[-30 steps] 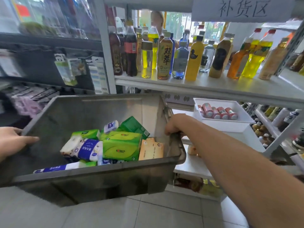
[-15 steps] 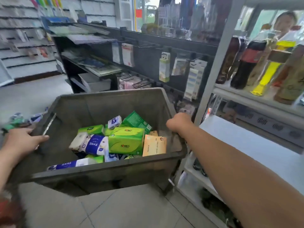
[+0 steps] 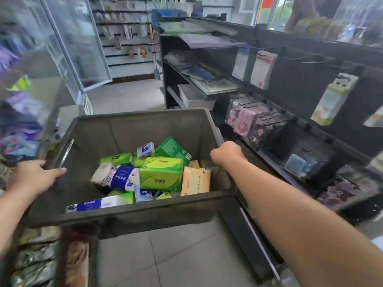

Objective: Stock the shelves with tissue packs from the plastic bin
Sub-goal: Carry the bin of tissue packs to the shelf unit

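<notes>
You hold the plastic bin (image 3: 134, 212) with both hands, in the aisle above the tiled floor (image 3: 170, 255). Your left hand (image 3: 35, 177) grips the left rim, with the fingers over the edge and the thumb lying along the rim. Your right hand (image 3: 227, 153) is curled like a fist around the right rim; its fingers I cannot see, they are hidden behind the back of the hand.

The tissue packs are all inside the bin, in a loose heap on its bottom. A big light green pack (image 3: 160, 175) lies on top in the middle. An orange pack (image 3: 194, 181) leans just beside it, against the right wall. A white and blue pack (image 3: 122, 177) touches the green one on the left side. Behind them there is a dark green pack (image 3: 173, 148), tilted, and a small blue pack (image 3: 145, 149) beside it. Near the front wall lies a long blue and white pack (image 3: 97, 204).

At your right stands a black shelf unit (image 3: 310, 90) with pink packets (image 3: 242, 119) hanging on hooks. The left side is too blurred to tell.
</notes>
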